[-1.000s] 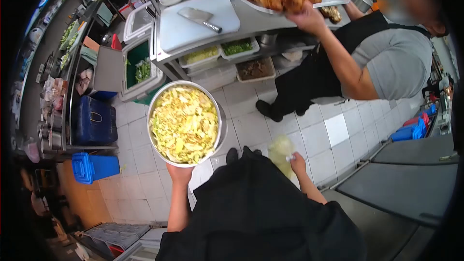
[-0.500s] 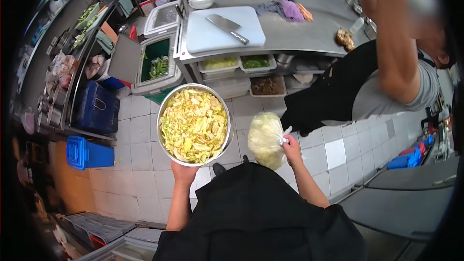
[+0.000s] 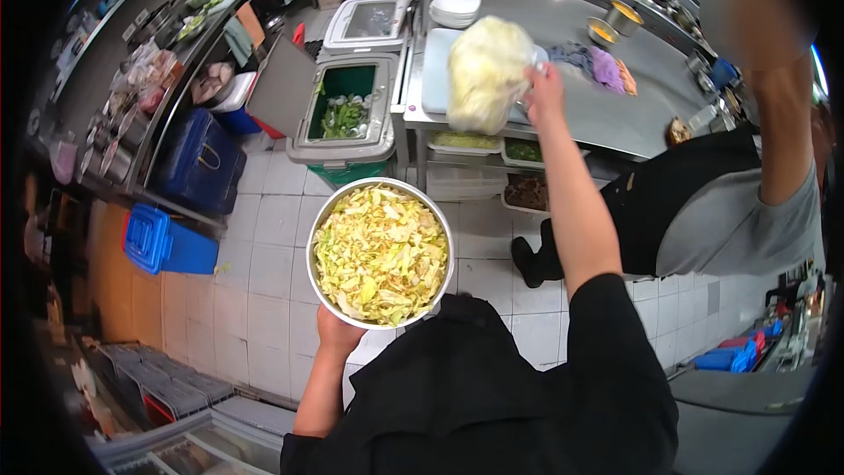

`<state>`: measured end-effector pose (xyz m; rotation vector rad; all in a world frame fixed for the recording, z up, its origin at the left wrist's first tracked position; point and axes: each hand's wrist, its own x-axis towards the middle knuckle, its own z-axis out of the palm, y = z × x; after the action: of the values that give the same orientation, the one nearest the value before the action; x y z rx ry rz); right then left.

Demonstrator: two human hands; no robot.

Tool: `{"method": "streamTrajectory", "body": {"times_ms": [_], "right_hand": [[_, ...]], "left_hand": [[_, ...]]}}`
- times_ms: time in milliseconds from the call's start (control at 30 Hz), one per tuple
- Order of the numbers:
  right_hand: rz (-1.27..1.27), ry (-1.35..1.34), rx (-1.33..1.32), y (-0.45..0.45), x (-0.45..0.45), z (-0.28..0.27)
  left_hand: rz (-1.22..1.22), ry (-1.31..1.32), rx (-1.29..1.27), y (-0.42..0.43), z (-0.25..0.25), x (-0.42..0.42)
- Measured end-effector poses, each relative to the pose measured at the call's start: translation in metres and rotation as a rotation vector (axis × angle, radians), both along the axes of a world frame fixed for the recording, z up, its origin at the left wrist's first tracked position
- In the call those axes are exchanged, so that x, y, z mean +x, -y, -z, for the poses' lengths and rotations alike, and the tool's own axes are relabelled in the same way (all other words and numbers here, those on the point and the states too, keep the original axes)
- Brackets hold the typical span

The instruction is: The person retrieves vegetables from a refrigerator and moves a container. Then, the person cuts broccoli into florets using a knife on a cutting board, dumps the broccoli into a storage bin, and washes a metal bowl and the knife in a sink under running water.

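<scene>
My left hand [image 3: 339,329] grips the lower left rim of a round metal bowl [image 3: 313,286], its fingers hidden underneath. Chopped cabbage [image 3: 380,251] fills the bowl close to the brim. With my arm stretched forward, my right hand [image 3: 545,92] is closed on the knotted neck of a clear plastic bag [image 3: 489,70] holding pale green cabbage. The bag is in front of or over a white cutting board [image 3: 434,79] on the steel counter; whether it touches the board I cannot tell. It hides most of the board.
An open bin [image 3: 387,114] with green leaves stands left of the steel counter [image 3: 563,0]. Lavender and grey cloths [image 3: 607,69] lie farther along it. At right another person [image 3: 703,211] in a black apron stands close. A blue bin [image 3: 171,242] is on the tiled floor.
My right hand has lifted the bag from beside me forward to the cutting board. My view has shifted left, and the bowl sits slightly lower and farther right in it.
</scene>
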<state>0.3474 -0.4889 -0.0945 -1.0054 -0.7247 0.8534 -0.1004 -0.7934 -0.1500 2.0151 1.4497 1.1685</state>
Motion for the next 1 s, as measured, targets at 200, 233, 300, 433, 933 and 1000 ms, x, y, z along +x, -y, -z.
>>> {"method": "streamTrajectory", "body": {"times_ms": [200, 233, 300, 433, 933, 1000], "right_hand": [[-0.184, 0.476, -0.116, -0.015, -0.057, -0.031], [-0.471, 0.434, -0.185, 0.022, -0.087, -0.042], [-0.933, 0.427, -0.266, 0.114, -0.152, -0.064], [-1.021, 0.599, -0.337, 0.137, -0.172, -0.032], [-0.308, 0.867, -0.527, 0.097, -0.116, 0.129], [-0.219, 0.79, -0.618, 0.104, -0.11, 0.142]], "left_hand": [[-0.025, 0.043, -0.087, -0.004, 0.016, -0.024], [-0.028, 0.041, -0.102, -0.002, 0.014, -0.028], [-0.022, 0.012, -0.082, 0.013, 0.01, -0.05], [0.028, -0.039, -0.102, -0.036, 0.031, -0.037], [0.316, -0.173, -0.212, -0.208, 0.145, 0.002], [0.348, -0.19, -0.189, -0.217, 0.157, -0.011]]}}
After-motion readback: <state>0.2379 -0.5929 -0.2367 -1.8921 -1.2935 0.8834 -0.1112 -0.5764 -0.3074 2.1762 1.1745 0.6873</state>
